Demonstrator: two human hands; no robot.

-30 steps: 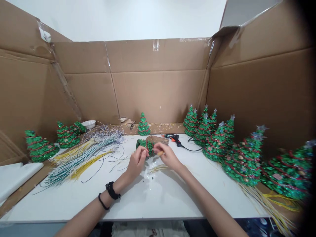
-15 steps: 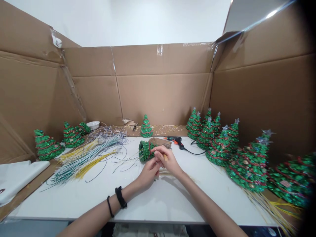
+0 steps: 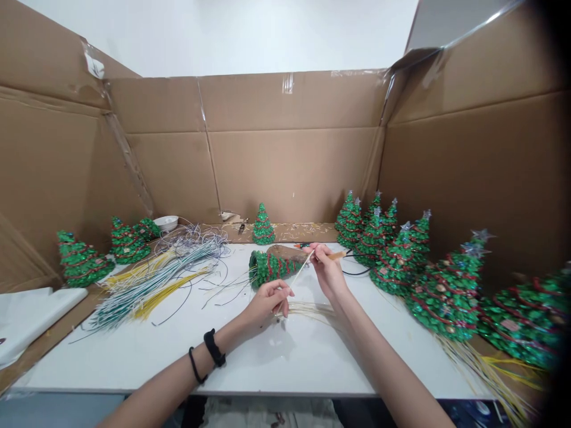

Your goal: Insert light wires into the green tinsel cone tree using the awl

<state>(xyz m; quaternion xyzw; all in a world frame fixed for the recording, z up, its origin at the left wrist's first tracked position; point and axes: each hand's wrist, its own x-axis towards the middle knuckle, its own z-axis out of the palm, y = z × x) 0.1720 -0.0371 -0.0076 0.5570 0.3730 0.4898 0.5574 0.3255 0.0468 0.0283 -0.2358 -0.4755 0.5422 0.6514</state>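
A thin pale strand runs slanting between my two hands. My left hand pinches its lower end just above the table. Up and to the right, my right hand has its fingers closed at the upper end. A tan, wooden-looking handle sticks out of that same hand; its tip is hidden. Just behind my hands a green Christmas tree with red garland lies on its side, its open base to the left with loose wires trailing out. Several pale strands lie on the table under my hands.
Bundled white, green and yellow strands spread over the left. Finished trees with stars line the right; more trees and a white bowl stand left. Another tree stands behind. Cardboard walls enclose the table.
My hands were together in front of the lying tree. The right hand has moved up and right, so the strand is stretched between them. The left hand is slightly lower.
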